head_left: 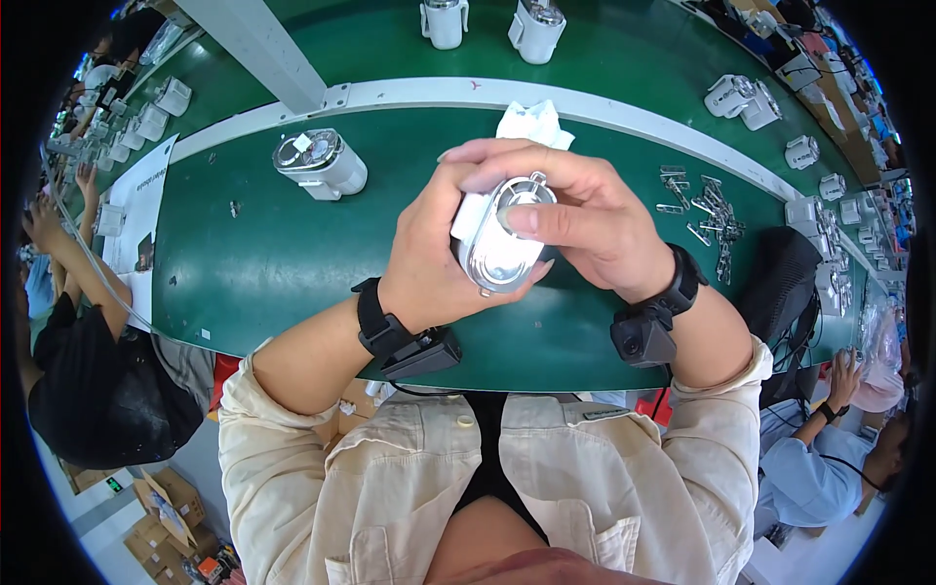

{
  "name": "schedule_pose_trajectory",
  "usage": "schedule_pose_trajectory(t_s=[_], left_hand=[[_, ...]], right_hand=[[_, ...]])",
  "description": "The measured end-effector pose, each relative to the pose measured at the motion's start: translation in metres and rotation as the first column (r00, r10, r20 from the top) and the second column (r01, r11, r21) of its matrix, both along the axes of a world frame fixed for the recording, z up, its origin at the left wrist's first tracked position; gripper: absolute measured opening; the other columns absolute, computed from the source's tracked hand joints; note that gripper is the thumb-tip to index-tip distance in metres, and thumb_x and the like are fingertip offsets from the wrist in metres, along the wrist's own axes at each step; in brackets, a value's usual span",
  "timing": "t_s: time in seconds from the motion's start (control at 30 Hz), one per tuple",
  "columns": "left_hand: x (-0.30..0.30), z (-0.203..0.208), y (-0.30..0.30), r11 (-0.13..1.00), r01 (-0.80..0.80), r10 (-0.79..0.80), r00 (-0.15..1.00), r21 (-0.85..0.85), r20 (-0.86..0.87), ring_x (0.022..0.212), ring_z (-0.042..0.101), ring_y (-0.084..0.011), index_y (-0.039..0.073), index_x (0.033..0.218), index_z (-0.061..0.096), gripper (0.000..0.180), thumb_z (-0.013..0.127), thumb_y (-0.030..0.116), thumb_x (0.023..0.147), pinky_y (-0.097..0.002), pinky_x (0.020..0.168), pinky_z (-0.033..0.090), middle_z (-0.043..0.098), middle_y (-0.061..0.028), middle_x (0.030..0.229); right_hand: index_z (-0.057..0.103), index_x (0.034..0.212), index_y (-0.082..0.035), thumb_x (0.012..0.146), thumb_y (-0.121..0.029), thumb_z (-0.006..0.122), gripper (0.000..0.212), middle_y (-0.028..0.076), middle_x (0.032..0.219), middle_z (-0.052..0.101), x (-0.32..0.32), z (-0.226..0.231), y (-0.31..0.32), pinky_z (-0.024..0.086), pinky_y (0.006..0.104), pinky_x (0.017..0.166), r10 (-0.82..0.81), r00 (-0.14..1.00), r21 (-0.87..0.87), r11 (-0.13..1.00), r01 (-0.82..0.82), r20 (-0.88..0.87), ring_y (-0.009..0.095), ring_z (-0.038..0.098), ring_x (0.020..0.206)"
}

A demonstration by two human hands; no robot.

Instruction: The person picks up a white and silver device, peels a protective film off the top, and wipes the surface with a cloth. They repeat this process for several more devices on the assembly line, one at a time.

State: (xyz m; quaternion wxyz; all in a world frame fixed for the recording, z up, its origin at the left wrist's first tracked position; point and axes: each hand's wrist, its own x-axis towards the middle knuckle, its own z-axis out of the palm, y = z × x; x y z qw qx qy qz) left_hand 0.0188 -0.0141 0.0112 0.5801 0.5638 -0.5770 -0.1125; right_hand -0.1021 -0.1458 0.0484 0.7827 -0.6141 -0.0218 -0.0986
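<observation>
Between my two hands is a white canister-like device (499,261) with a shiny silver oval end facing up. It is held just above the green table, with a small wire loop at its upper rim. My left hand (426,244) wraps round its white body from the left. My right hand (600,219) grips it from the far and right side, the thumb pressed on the silver end. Part of the body is hidden by my fingers. Nearby on the left stands a similar white device (341,174) with a silver top. A crumpled white cloth or tissue (532,125) lies behind my hands.
Several small metal clips (720,216) lie scattered on the right. A white frame bar (409,95) crosses the table (263,263) at the back, with more white devices (446,24) beyond. A black bag-like object (780,268) rests at right. People work on both sides.
</observation>
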Motion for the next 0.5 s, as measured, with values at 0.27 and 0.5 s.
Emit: schedule_pose_trajectory(t_s=[0.27, 0.5], left_hand=[[0.0, -0.004, 0.001, 0.992, -0.005, 0.014, 0.997, 0.126, -0.076, 0.107, 0.059, -0.0269, 0.004, 0.129, 0.038, 0.086, 0.089, 0.021, 0.062, -0.0349, 0.077, 0.056, 0.05, -0.0142, 0.122], [-0.006, 0.001, 0.0, 0.985, -0.013, 0.048, 0.978, 0.172, -0.204, 0.118, 0.05, -0.0253, 0.005, 0.141, 0.024, 0.1, 0.087, 0.024, 0.066, -0.0341, 0.079, 0.059, 0.032, -0.0146, 0.137]], right_hand=[[0.058, 0.12, 0.003, 0.09, -0.017, 0.058, 0.036, 0.017, 0.13, 0.055, 0.011, -0.006, -0.023, 0.044, 0.0371, 0.099, -0.013, 0.999, 0.124, 0.992, 0.019, -0.046, 0.024, 0.057, 0.114], [0.062, 0.115, 0.001, 0.097, -0.024, 0.046, 0.034, 0.011, 0.111, 0.065, 0.01, -0.019, -0.184, 0.049, 0.0369, 0.09, -0.743, 0.657, -0.215, 0.668, 0.712, -0.13, 0.022, 0.061, 0.103]])
